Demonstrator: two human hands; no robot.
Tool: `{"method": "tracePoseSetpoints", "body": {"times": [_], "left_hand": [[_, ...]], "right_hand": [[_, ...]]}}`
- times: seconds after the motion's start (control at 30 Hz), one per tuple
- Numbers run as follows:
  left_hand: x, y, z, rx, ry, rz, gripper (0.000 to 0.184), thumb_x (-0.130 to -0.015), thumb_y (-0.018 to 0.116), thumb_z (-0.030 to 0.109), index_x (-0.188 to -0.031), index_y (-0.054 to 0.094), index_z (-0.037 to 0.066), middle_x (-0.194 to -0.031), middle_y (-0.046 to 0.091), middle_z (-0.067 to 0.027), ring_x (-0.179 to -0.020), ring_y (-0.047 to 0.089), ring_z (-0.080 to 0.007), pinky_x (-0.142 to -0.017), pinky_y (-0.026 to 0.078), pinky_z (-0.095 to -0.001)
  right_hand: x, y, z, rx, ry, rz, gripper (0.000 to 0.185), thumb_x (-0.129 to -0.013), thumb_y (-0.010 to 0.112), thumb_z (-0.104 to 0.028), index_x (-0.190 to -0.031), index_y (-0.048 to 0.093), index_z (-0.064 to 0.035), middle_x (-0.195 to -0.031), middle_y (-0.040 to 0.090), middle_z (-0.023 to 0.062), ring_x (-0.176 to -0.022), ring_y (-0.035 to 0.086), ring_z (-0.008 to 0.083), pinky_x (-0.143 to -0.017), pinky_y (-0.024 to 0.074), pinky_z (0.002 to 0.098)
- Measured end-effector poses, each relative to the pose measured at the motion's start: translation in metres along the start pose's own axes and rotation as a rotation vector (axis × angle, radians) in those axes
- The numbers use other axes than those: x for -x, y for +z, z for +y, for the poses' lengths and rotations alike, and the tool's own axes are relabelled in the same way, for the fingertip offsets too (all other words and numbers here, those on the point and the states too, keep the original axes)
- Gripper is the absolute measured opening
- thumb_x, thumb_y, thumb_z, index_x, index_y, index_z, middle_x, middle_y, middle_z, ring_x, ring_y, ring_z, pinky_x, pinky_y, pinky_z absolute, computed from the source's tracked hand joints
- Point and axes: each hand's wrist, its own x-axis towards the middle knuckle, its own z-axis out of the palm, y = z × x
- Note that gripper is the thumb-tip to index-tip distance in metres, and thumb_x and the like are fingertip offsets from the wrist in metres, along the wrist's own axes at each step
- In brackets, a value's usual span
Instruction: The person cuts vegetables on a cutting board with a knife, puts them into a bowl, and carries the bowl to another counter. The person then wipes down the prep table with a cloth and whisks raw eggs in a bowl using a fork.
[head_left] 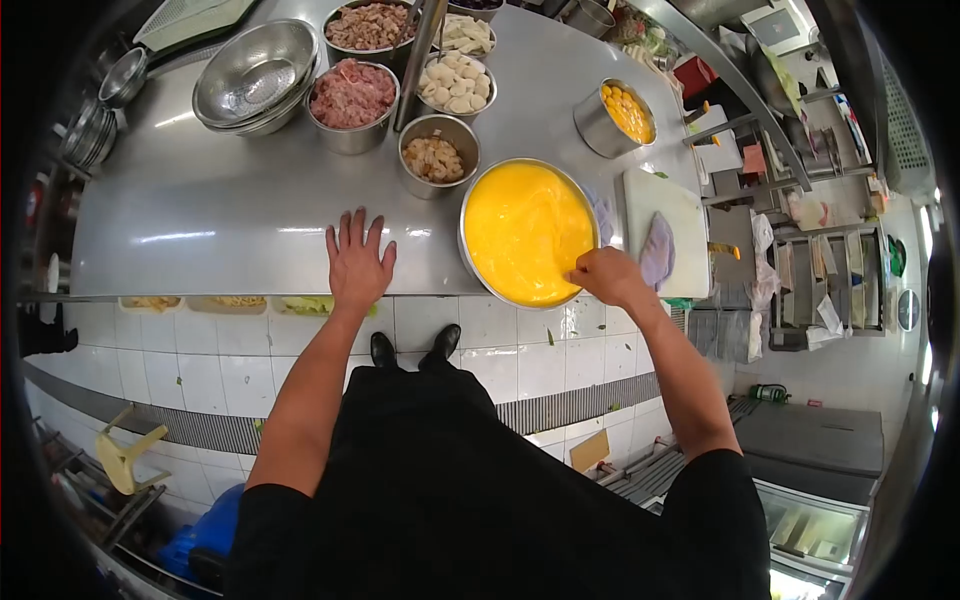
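Observation:
A round metal bowl (464,236) full of bright yellow liquid that looks like beaten egg (525,225) stands at the front edge of the steel table. My right hand (606,275) is closed in a fist over the bowl's right rim, fingertips at the liquid; what it grips is hidden. Swirl marks show on the liquid's surface. To the left, my left hand (358,262) lies on the tabletop with its fingers spread, holding nothing. Behind the bowl is a small metal pot of pale, peeled-looking pieces (433,160).
Metal pots of minced meat (352,95), pale round balls (456,84) and egg yolks (627,113) stand farther back. Stacked colanders (255,80) are at left. A purple cloth (658,250) lies on a white cutting board (690,225) at right. An upright metal post (418,65) rises among the pots.

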Motion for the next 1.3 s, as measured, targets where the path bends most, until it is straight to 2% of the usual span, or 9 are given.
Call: {"method": "tracePoseSetpoints", "body": {"times": [0.13, 0.27, 0.47, 0.6, 0.73, 0.87, 1.0, 1.13, 1.3], "left_hand": [[0.006, 0.001, 0.003, 0.000, 0.005, -0.005, 0.049, -0.094, 0.054, 0.037, -0.136, 0.054, 0.011, -0.146, 0.043, -0.0138, -0.139, 0.035, -0.0341, -0.117, 0.021, -0.0560], [0.005, 0.002, 0.001, 0.013, -0.004, 0.000, 0.049, -0.094, 0.054, 0.038, -0.135, 0.055, 0.011, -0.146, 0.043, -0.0137, -0.139, 0.035, -0.0340, -0.117, 0.021, -0.0563], [0.005, 0.005, 0.000, 0.005, -0.002, 0.008, 0.050, -0.094, 0.055, 0.038, -0.136, 0.054, 0.012, -0.147, 0.043, -0.0136, -0.139, 0.035, -0.0344, -0.117, 0.021, -0.0566], [0.008, 0.006, 0.002, 0.011, 0.000, 0.011, 0.050, -0.094, 0.055, 0.038, -0.136, 0.054, 0.012, -0.147, 0.043, -0.0137, -0.139, 0.035, -0.0347, -0.117, 0.021, -0.0566], [0.002, 0.003, -0.003, -0.001, -0.001, 0.018, 0.050, -0.094, 0.055, 0.038, -0.136, 0.054, 0.011, -0.146, 0.043, -0.0142, -0.138, 0.035, -0.0350, -0.116, 0.021, -0.0565], [0.005, 0.003, 0.001, 0.014, 0.000, 0.005, 0.049, -0.094, 0.055, 0.038, -0.135, 0.054, 0.010, -0.145, 0.044, -0.0146, -0.138, 0.035, -0.0352, -0.116, 0.022, -0.0564], [0.009, 0.002, 0.002, 0.022, 0.022, 0.023, 0.049, -0.093, 0.056, 0.037, -0.134, 0.054, 0.010, -0.146, 0.043, -0.0147, -0.138, 0.035, -0.0354, -0.116, 0.022, -0.0564], [0.003, 0.001, 0.001, 0.020, 0.004, 0.023, 0.049, -0.093, 0.056, 0.037, -0.135, 0.054, 0.010, -0.145, 0.044, -0.0147, -0.138, 0.036, -0.0358, -0.116, 0.022, -0.0566], [0.007, 0.002, 0.001, 0.017, 0.007, 0.021, 0.049, -0.093, 0.056, 0.037, -0.135, 0.054, 0.011, -0.146, 0.043, -0.0144, -0.138, 0.036, -0.0354, -0.116, 0.022, -0.0569]], "right_hand": [[-0.007, -0.008, 0.005, -0.163, 0.479, 0.185, 0.034, -0.090, 0.060, -0.041, -0.091, 0.074, -0.0099, -0.097, 0.071, 0.0146, -0.097, 0.067, 0.0340, -0.084, 0.0518, 0.0464], [0.007, -0.025, -0.007, -0.041, 0.206, -0.080, 0.033, -0.090, 0.062, -0.041, -0.090, 0.074, -0.0097, -0.095, 0.071, 0.0151, -0.093, 0.067, 0.0336, -0.080, 0.0523, 0.0468], [0.042, -0.103, -0.004, -0.062, 0.378, 0.230, 0.030, -0.090, 0.063, -0.037, -0.089, 0.073, -0.0088, -0.087, 0.072, 0.0096, -0.078, 0.068, 0.0352, -0.070, 0.0541, 0.0443], [0.006, 0.014, 0.034, 0.289, 0.236, 0.234, 0.032, -0.092, 0.060, -0.037, -0.091, 0.073, -0.0079, -0.088, 0.072, 0.0088, -0.078, 0.069, 0.0348, -0.070, 0.0549, 0.0442], [0.002, -0.014, 0.007, -0.202, 0.269, 0.137, 0.034, -0.093, 0.057, -0.040, -0.092, 0.074, -0.0104, -0.096, 0.072, 0.0142, -0.094, 0.068, 0.0339, -0.084, 0.0534, 0.0445], [-0.006, 0.031, -0.002, 0.104, 0.020, 0.099, 0.033, -0.093, 0.058, -0.037, -0.089, 0.073, -0.0083, -0.079, 0.071, 0.0143, -0.074, 0.069, 0.0352, -0.067, 0.0557, 0.0447], [-0.007, -0.022, -0.005, -0.189, 0.441, 0.274, 0.038, -0.093, 0.057, -0.042, -0.087, 0.072, -0.0083, -0.087, 0.071, 0.0169, -0.087, 0.068, 0.0349, -0.078, 0.0540, 0.0471], [0.001, 0.004, -0.008, 0.018, -0.013, 0.107, 0.034, -0.093, 0.058, -0.040, -0.084, 0.072, -0.0099, -0.077, 0.069, 0.0141, -0.073, 0.068, 0.0378, -0.064, 0.0534, 0.0485], [-0.010, 0.012, -0.009, -0.058, 0.231, 0.107, 0.034, -0.093, 0.058, -0.040, -0.090, 0.074, -0.0098, -0.090, 0.072, 0.0140, -0.086, 0.069, 0.0341, -0.076, 0.0544, 0.0459]]}}
